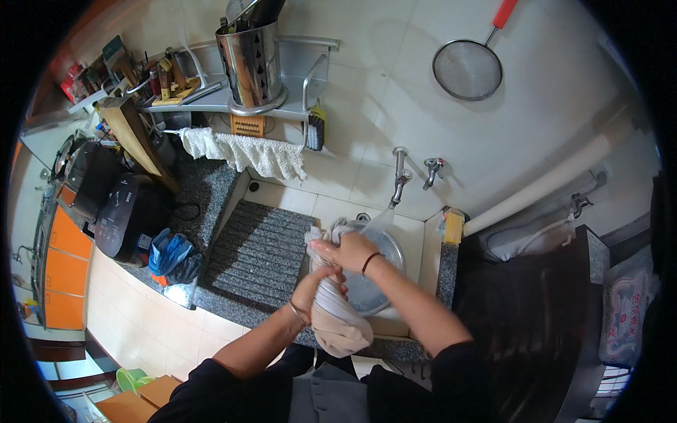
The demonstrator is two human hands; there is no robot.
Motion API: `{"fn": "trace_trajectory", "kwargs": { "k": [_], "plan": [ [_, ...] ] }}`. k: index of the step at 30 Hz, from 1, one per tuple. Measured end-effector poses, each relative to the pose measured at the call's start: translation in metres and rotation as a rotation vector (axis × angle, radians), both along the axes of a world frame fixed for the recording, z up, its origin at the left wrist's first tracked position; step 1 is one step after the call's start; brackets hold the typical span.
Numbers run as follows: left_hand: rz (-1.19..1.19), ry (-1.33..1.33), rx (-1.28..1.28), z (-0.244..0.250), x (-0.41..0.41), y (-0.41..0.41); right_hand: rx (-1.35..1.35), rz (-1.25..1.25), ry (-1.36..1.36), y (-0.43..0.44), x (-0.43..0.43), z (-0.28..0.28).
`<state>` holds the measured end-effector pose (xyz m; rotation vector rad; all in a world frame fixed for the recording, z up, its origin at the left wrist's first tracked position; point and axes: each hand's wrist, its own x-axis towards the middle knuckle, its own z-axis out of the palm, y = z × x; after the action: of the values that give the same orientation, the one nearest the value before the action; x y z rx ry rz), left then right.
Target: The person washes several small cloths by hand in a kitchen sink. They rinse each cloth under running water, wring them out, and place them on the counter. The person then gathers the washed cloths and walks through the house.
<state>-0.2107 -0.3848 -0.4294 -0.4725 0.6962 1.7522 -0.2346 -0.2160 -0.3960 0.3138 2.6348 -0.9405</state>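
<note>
A wet, light-coloured cloth [338,322] hangs twisted between my two hands, its lower bundle bulging over the sink's front edge. My left hand [312,288] grips it around the middle. Higher up, my right hand [351,251] is closed on the bunched grey-white end. Beneath my right forearm, a metal basin [394,264] stands in the sink, partly hidden. Water sprays from the wall faucet [398,193] into the basin. Just left of my hands lies the ribbed granite washboard [259,248].
A white towel [254,153] hangs below a metal shelf [304,87] with a utensil holder [251,69]. A black appliance [124,211] and blue plastic bag [169,251] sit on the left counter. A yellow sponge [453,226] rests on the right ledge. A strainer [467,69] hangs on the wall.
</note>
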Motion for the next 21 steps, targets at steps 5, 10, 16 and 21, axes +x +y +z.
{"fn": "trace_trajectory", "kwargs": {
  "k": [5, 10, 16, 21],
  "plan": [
    [0.201, -0.438, 0.485, 0.010, -0.025, -0.047, 0.371, -0.050, 0.324, 0.072, -0.016, 0.067],
    [0.390, -0.525, 0.621, -0.009, -0.025, -0.086, 0.699, 0.044, 0.472, 0.138, -0.027, 0.071],
    [0.537, -0.571, 0.569, -0.008, -0.017, -0.118, 0.838, 0.382, 0.384, 0.171, -0.053, 0.065],
    [0.559, -0.623, 0.626, -0.014, -0.010, -0.135, 0.915, 0.316, 0.187, 0.167, -0.071, 0.057]
  ]
}}
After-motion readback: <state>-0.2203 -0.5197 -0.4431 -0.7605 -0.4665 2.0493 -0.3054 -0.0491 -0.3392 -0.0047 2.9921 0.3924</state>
